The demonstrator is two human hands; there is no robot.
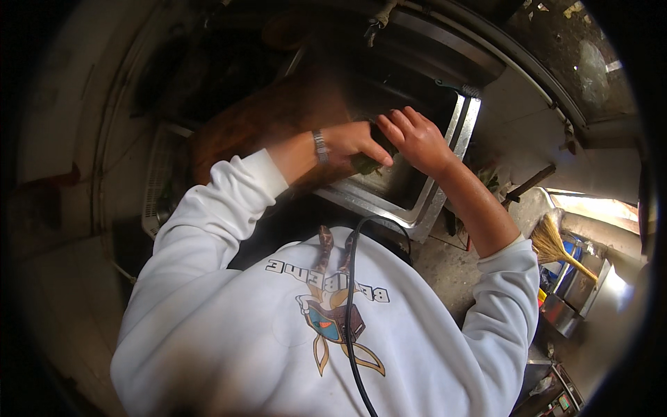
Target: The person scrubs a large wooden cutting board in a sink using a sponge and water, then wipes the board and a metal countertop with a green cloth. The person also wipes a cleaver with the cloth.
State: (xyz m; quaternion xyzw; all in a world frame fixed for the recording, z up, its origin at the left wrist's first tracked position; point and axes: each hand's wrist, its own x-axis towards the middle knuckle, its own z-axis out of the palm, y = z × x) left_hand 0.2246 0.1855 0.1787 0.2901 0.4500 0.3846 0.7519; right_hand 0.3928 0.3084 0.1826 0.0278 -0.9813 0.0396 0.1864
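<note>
Both my hands are over a stainless steel sink [383, 207]. My left hand [357, 142], with a metal-banded bracelet or watch [320, 146] at the wrist, curls round some leafy greens [367, 164]. Green leaf shows below its palm and thumb, while its other fingers are hidden. Close on the right is my right hand [417, 138], wet and with bent fingers. A dark patch lies between the two hands, and I cannot tell whether the right fingers grip anything there. Left of the sink, a brown wooden board [250, 127] reaches under my left forearm.
A tap [378, 23] juts out above the sink's far side. On its right rim lies a green-handled brush or scrubber [458, 87]. A white plastic rack [152, 182] stands at left. Further right are a straw broom [550, 240] and a metal dustpan [560, 315]. A black cable [350, 313] hangs down my front.
</note>
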